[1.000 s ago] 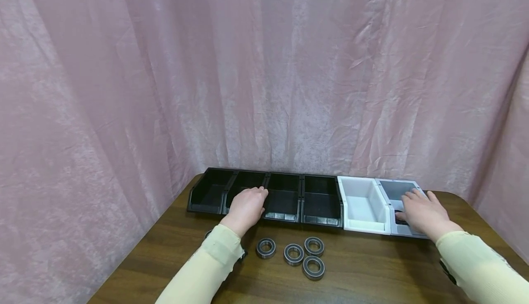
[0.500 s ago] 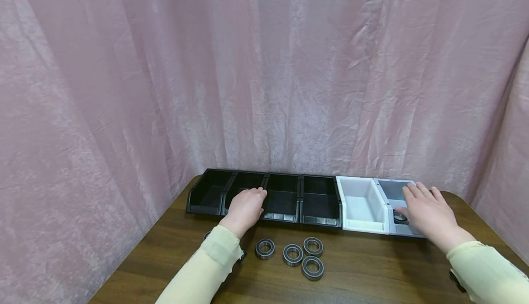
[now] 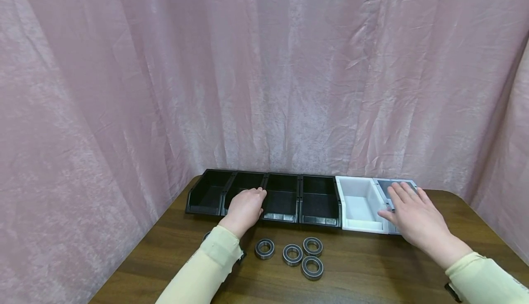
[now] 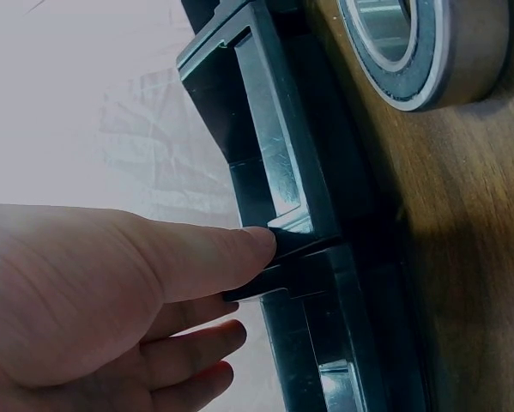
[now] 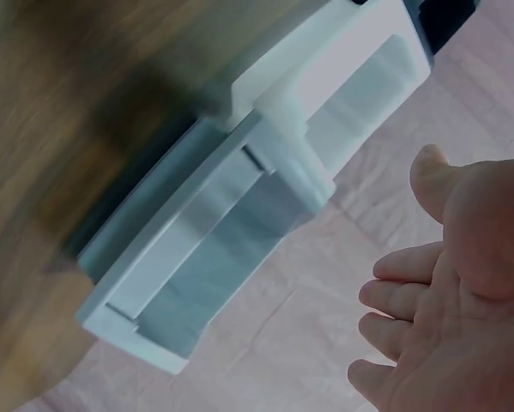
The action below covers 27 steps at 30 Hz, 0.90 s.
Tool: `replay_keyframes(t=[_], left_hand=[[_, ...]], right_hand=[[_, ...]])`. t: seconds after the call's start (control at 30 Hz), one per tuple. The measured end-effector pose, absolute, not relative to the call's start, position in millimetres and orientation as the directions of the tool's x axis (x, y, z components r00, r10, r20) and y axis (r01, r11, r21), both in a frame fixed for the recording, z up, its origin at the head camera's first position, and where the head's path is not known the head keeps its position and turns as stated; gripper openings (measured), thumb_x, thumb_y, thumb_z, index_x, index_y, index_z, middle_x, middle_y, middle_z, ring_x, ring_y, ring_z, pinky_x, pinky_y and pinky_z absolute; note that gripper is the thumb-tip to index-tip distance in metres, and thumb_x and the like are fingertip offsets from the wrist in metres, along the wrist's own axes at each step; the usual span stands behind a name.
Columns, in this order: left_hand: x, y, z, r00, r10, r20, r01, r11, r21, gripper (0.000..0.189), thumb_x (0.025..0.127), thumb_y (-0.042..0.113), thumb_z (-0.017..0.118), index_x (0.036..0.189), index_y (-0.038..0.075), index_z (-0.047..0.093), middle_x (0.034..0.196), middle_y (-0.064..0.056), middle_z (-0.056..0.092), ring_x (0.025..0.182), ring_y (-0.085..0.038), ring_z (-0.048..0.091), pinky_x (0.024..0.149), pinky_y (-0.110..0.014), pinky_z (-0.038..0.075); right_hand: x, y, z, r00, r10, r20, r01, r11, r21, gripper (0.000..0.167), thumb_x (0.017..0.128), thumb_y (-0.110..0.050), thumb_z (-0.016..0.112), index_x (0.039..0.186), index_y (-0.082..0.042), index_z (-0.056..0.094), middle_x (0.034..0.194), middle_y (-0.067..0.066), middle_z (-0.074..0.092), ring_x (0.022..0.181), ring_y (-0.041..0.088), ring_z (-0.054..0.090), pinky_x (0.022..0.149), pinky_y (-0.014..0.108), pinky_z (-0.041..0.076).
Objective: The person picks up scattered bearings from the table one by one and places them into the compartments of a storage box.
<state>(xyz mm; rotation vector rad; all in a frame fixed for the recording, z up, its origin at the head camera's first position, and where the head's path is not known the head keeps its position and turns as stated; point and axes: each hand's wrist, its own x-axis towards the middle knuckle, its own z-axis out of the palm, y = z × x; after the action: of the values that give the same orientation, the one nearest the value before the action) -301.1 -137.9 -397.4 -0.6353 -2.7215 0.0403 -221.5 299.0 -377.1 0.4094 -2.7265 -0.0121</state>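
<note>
In the head view, my left hand (image 3: 244, 208) is at the front of the joint between two black bins (image 3: 281, 201). In the left wrist view, its thumb (image 4: 252, 247) lies on the black bin's rim, and the index finger meets the rim's other side, pinching it. My right hand (image 3: 417, 219) hovers over the grey bin (image 3: 396, 184) with its fingers straight and apart, holding nothing. The right wrist view has that hand (image 5: 462, 300) clear of the grey bin (image 5: 214, 249). The bearing seen inside that bin earlier is hidden behind the hand.
Several ball bearings (image 3: 292, 255) lie on the wooden table (image 3: 363, 267) before the bins; one is mostly hidden behind the left forearm. A white bin (image 3: 361, 203) stands between the black row and the grey bin. Behind hangs a pink curtain (image 3: 289, 65).
My right hand has drawn back and lifted out of the grey bin, spread its fingers and let go of a bearing there, then shifted left. The left hand has stayed at the black bins.
</note>
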Motion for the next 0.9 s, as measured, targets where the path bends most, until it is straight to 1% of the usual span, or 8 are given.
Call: replay_keyframes(t=[0.2, 0.33, 0.47, 0.63, 0.8, 0.9], left_hand=[[-300, -137, -398, -0.848, 0.43, 0.309, 0.423, 0.901, -0.094, 0.049, 0.095, 0.018, 0.09, 0.139, 0.005, 0.074, 0.145, -0.016, 0.071, 0.131, -0.031, 0.07, 0.112, -0.045, 0.056], [-300, -137, -398, -0.845, 0.433, 0.313, 0.424, 0.9, -0.1, 0.049, 0.095, 0.019, 0.091, 0.139, 0.005, 0.074, 0.144, -0.016, 0.072, 0.13, -0.031, 0.071, 0.111, -0.044, 0.056], [-301, -137, -398, -0.84, 0.436, 0.322, 0.427, 0.898, -0.105, 0.048, 0.094, 0.018, 0.091, 0.137, 0.005, 0.074, 0.143, -0.016, 0.073, 0.128, -0.031, 0.072, 0.11, -0.044, 0.058], [-300, -137, -397, -0.841, 0.433, 0.325, 0.426, 0.899, -0.097, 0.047, 0.094, 0.017, 0.091, 0.137, 0.005, 0.075, 0.143, -0.016, 0.072, 0.127, -0.032, 0.072, 0.109, -0.045, 0.058], [-299, -138, -397, -0.836, 0.434, 0.336, 0.43, 0.898, -0.092, 0.047, 0.094, 0.016, 0.091, 0.137, 0.005, 0.075, 0.142, -0.017, 0.073, 0.126, -0.032, 0.073, 0.108, -0.045, 0.059], [-300, -138, -397, -0.836, 0.433, 0.337, 0.43, 0.899, -0.089, 0.048, 0.094, 0.016, 0.091, 0.138, 0.005, 0.075, 0.142, -0.016, 0.073, 0.127, -0.032, 0.073, 0.108, -0.045, 0.059]], right_hand=[[-216, 285, -379, -0.877, -0.302, 0.373, -0.3, 0.952, 0.066, 0.079, 0.106, -0.043, 0.072, 0.153, 0.017, 0.05, 0.161, 0.038, 0.046, 0.152, 0.057, 0.041, 0.124, 0.073, 0.028], [-213, 274, -381, -0.881, -0.311, 0.357, -0.308, 0.949, 0.067, 0.081, 0.105, -0.045, 0.073, 0.154, 0.015, 0.05, 0.162, 0.037, 0.046, 0.153, 0.055, 0.041, 0.124, 0.072, 0.028], [-209, 262, -382, -0.87, -0.328, 0.367, -0.323, 0.943, 0.078, 0.082, 0.103, -0.046, 0.074, 0.154, 0.014, 0.052, 0.162, 0.034, 0.048, 0.153, 0.053, 0.043, 0.125, 0.07, 0.029], [-205, 248, -384, -0.844, -0.362, 0.395, -0.353, 0.93, 0.099, 0.08, 0.102, -0.047, 0.076, 0.152, 0.012, 0.056, 0.16, 0.032, 0.053, 0.152, 0.05, 0.047, 0.125, 0.068, 0.032], [-203, 237, -388, -0.814, -0.403, 0.418, -0.391, 0.913, 0.117, 0.079, 0.099, -0.047, 0.078, 0.15, 0.011, 0.059, 0.158, 0.031, 0.056, 0.148, 0.049, 0.051, 0.124, 0.068, 0.035], [-201, 231, -389, -0.804, -0.415, 0.427, -0.407, 0.906, 0.115, 0.08, 0.099, -0.048, 0.079, 0.15, 0.01, 0.06, 0.157, 0.031, 0.056, 0.149, 0.048, 0.052, 0.124, 0.067, 0.036]])
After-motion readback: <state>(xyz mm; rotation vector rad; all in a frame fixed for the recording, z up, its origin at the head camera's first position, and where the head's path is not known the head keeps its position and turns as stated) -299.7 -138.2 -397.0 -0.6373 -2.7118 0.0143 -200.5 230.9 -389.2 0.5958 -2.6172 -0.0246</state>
